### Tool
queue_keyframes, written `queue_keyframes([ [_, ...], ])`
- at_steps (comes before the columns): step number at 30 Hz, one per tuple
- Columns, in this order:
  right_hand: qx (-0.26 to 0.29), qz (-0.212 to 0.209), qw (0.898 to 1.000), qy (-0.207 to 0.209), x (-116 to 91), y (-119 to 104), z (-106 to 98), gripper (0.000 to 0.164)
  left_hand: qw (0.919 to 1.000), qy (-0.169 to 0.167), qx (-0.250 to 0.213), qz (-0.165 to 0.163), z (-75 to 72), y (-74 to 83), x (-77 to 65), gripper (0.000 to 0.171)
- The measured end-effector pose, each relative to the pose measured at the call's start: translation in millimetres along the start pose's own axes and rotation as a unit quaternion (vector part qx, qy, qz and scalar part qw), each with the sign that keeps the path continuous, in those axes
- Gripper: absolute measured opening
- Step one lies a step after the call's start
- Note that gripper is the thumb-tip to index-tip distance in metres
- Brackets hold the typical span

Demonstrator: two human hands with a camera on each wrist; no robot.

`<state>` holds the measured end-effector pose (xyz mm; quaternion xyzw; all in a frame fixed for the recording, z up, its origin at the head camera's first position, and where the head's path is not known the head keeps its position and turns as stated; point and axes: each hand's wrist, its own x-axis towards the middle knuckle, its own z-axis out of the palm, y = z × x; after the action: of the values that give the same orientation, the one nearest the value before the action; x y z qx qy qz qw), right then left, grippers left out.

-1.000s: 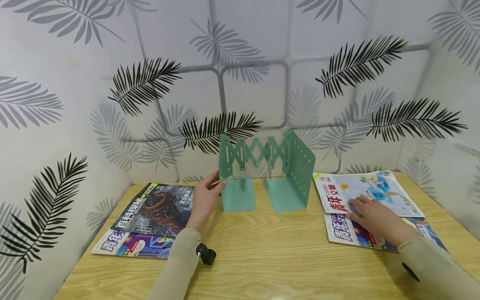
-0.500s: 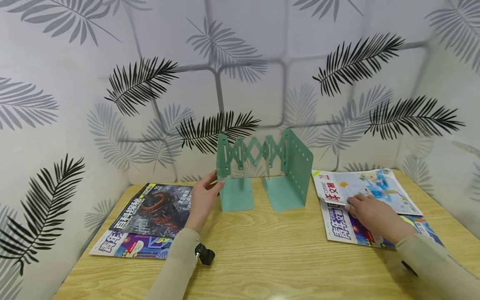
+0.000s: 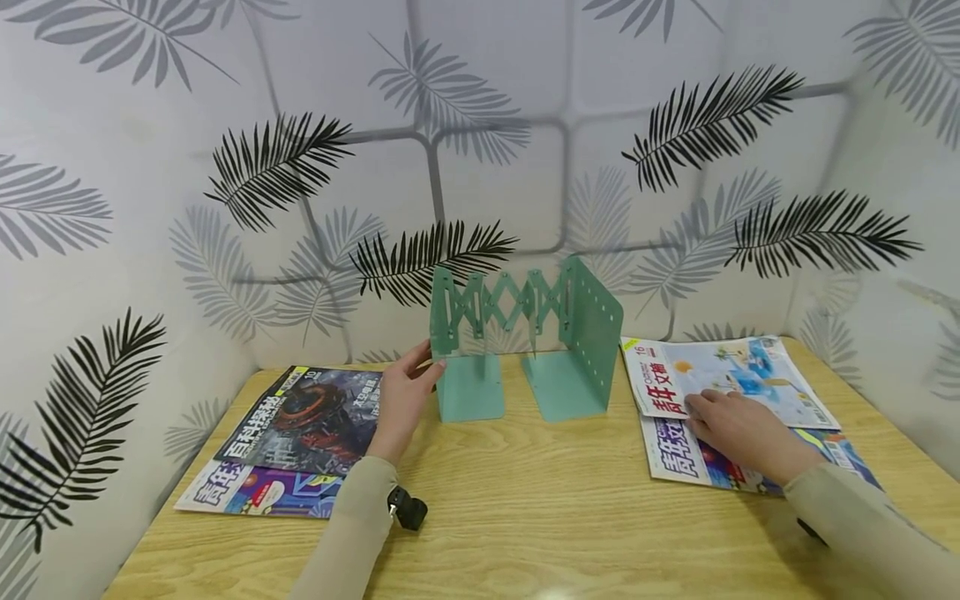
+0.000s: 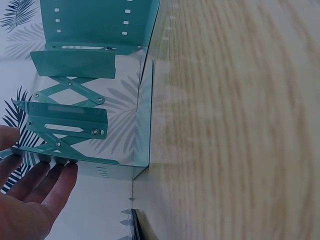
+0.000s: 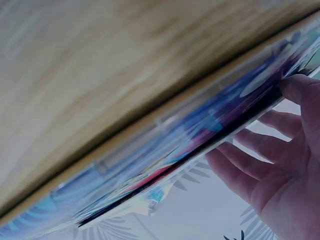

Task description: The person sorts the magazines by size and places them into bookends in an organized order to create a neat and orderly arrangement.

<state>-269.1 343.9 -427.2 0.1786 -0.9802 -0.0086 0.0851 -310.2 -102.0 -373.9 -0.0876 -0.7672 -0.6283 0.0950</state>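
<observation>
Leaf-printed wall covering (image 3: pixel 487 83) rises behind your wood-grain table (image 3: pixel 525 517). From the head view, the green bookend (image 3: pixel 592 333) stands upright near the wall, just to the right of your left hand (image 3: pixel 403 400), which grips its left end panel (image 3: pixel 444 317). Over on the right, the white magazine (image 3: pixel 738 371) lies partly under your right hand (image 3: pixel 750 433) and overlaps a purple magazine (image 3: pixel 678 458). Beside your left forearm, a dark magazine (image 3: pixel 322 421) overlaps another colourful magazine (image 3: pixel 266 492).

From the left wrist, you have your fingers (image 4: pixel 60 185) close together against the panel's outer face, and your thumb (image 4: pixel 9 137) shows on the other side, so the hand is clamped on that panel.

From the right wrist, your thumb sits at the gap beneath the white magazine while your fingers, slightly spread, meet its upper side: you pinch its near edge, though you can't tell how firmly.
</observation>
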Motion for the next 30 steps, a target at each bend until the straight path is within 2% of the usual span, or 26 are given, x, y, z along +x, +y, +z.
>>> queue_keyframes([
  [5,-0.003,0.006,1.000,0.008,5.1,0.1,2.1,0.023,0.9999,0.001,-0.015,0.004,0.4,-25.6,12.5,0.048],
  [8,-0.005,0.017,1.000,0.011,7.5,0.2,3.4,0.020,0.9998,0.005,-0.018,0.006,1.1,-33.0,14.5,0.048],
  [20,0.005,0.055,0.998,0.021,20.1,-0.2,-5.6,0.005,0.9998,0.013,-0.014,0.011,1.4,-33.8,15.4,0.048],
  [26,-0.001,0.056,0.998,0.009,18.5,-1.1,-9.6,0.008,0.9998,0.014,-0.010,0.007,1.8,-33.6,15.2,0.046],
  [30,0.000,0.049,0.999,0.020,17.4,0.5,-10.3,0.005,0.9998,0.016,-0.008,0.008,2.4,-32.8,14.4,0.045],
])
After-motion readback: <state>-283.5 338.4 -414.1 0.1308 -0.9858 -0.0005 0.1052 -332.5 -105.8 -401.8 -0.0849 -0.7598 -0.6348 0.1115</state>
